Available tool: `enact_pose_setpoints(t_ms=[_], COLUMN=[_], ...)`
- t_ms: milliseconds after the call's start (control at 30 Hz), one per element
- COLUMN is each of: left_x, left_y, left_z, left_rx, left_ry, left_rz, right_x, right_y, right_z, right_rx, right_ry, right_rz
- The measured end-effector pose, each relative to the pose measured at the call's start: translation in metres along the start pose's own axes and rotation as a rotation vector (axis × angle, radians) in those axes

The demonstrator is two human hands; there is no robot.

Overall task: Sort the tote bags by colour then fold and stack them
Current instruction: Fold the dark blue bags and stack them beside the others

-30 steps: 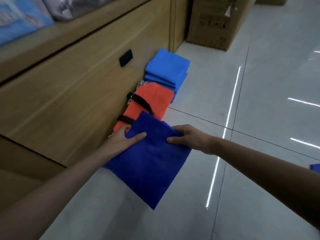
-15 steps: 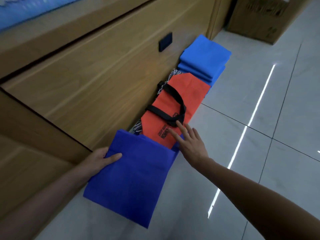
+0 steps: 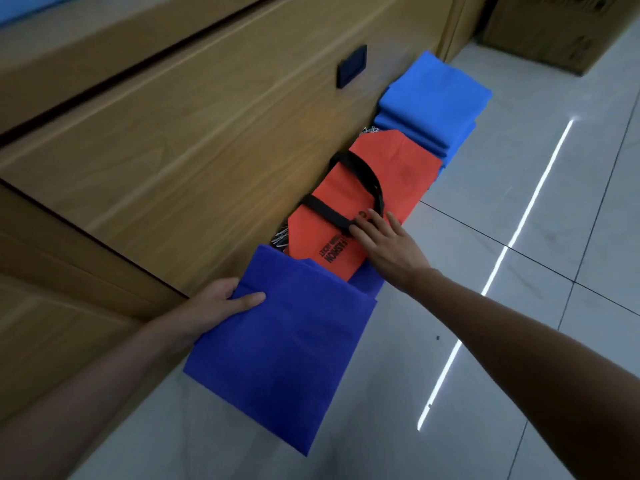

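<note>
Pinching flat, matte dark-blue tote (image 3: 277,348)

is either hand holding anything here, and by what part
The left hand grips the dark blue bag by its left edge, thumb on top. The right hand holds nothing; its straight fingers rest on the orange bag at the black handle.

Grey tiled floor (image 3: 485,188): light-blue folded stack (image 3: 433,98), orange tote (image 3: 391,168), dark-blue tote (image 3: 284,358) in a row along wooden panel (image 3: 207,150).
</note>
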State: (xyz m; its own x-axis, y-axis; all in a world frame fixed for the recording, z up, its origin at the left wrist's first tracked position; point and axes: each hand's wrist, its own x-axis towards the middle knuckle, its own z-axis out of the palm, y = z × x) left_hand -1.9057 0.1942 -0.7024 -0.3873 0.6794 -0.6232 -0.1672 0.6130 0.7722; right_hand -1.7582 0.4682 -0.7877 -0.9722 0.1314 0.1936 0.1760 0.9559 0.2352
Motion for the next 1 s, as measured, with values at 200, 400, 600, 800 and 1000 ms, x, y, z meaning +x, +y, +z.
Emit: enact_pose_setpoints(t_ms=[200,400,600,800,1000], left_x=[0.012,0.038,0.094,0.121,0.142], left_y=[-0.004,-0.001,0.021,0.016,-0.019], left_z=[0.002,0.011,0.031,0.077,0.098], left_rx=[0.005,0.036,0.263,0.953,1.275], left_ry=[0.070,0.183,0.231,0.699,0.378], left_rz=[-0.011,0.109,0.254,0.445,0.521], right_x=[0.011,0.033,0.050,0.065,0.073], right_y=[0.000,0.010,0.033,0.060,0.075], right_z=[-0.019,-0.017,-0.003,-0.002,0.007], right_rx=[0.872,1.464,1.523,1.270,1.221], right_ry=[0.050,0.347,0.312,0.263,0.177], right_rz=[0.603,1.235,1.515,1.481,1.525])
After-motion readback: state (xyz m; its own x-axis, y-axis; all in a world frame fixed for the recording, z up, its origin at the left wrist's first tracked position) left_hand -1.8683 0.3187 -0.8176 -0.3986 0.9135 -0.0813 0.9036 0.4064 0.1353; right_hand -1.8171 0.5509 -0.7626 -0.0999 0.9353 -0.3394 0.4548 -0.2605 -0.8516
